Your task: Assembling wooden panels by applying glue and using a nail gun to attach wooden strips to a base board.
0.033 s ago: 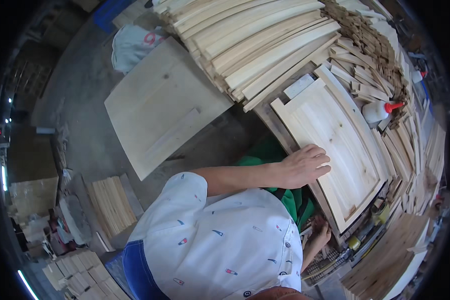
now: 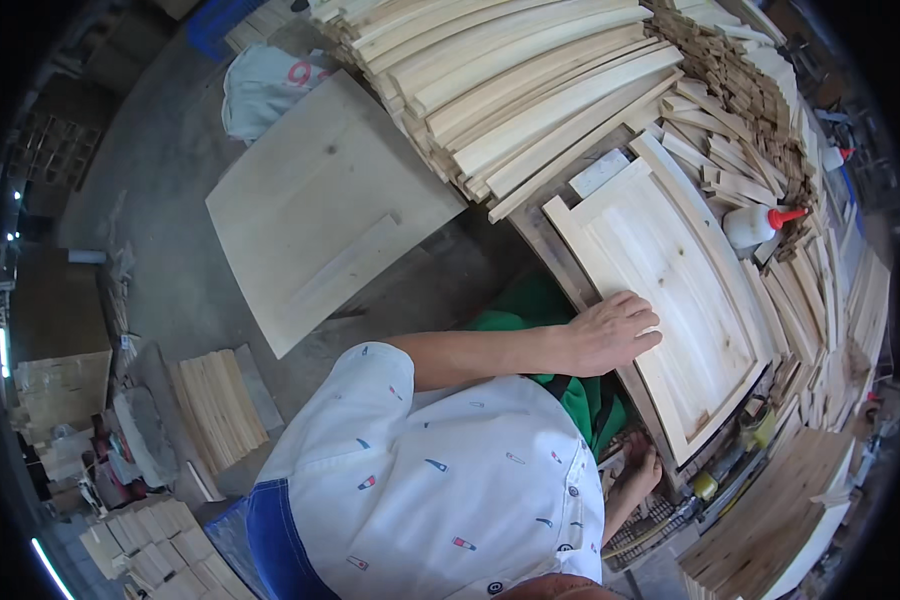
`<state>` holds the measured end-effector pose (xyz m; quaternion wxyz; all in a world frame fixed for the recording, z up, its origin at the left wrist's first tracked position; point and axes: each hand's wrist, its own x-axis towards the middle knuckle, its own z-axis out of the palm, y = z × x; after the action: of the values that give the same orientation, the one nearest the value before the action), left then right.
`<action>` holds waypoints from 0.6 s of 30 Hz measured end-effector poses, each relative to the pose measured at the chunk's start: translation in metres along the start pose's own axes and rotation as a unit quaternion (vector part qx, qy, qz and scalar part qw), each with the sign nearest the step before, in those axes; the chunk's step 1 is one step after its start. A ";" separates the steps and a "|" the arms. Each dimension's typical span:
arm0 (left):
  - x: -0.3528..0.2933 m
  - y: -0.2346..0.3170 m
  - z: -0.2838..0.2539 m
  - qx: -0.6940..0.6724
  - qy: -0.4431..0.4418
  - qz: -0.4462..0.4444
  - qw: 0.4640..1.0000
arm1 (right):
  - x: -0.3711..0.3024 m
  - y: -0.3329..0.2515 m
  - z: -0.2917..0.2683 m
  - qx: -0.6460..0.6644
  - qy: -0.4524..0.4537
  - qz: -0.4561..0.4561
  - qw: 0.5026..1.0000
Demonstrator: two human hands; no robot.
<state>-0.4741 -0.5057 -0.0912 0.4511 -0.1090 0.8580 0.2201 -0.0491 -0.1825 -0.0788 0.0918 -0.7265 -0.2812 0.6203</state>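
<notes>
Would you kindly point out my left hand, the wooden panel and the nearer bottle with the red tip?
Left hand (image 2: pixel 612 333): head view, back of the hand.
Wooden panel (image 2: pixel 682 290): head view, middle of its face.
Bottle (image 2: pixel 746 227): head view, its whitish body.

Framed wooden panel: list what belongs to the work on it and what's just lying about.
Likely in use: framed wooden panel; left hand, on its edge; right hand, near its corner; perhaps the red-tipped bottle, beside it.

Apparently lying about: large flat board; pale sack.
</notes>
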 end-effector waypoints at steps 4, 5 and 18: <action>-0.025 -0.044 0.026 -0.045 0.007 -0.024 0.999 | 0.010 -0.017 -0.010 -0.053 -0.029 -0.020 0.998; -0.028 -0.045 0.034 -0.043 0.002 -0.020 0.999 | 0.013 -0.021 -0.015 -0.059 -0.031 -0.026 0.997; 0.028 0.228 0.079 0.107 -0.051 0.378 0.918 | 0.044 -0.101 -0.016 -0.073 0.008 -0.079 0.994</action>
<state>-0.5211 -0.2677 -0.0900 0.3861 0.2837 0.8297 0.2863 -0.0599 -0.0730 -0.0642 0.0901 -0.7117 -0.3814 0.5830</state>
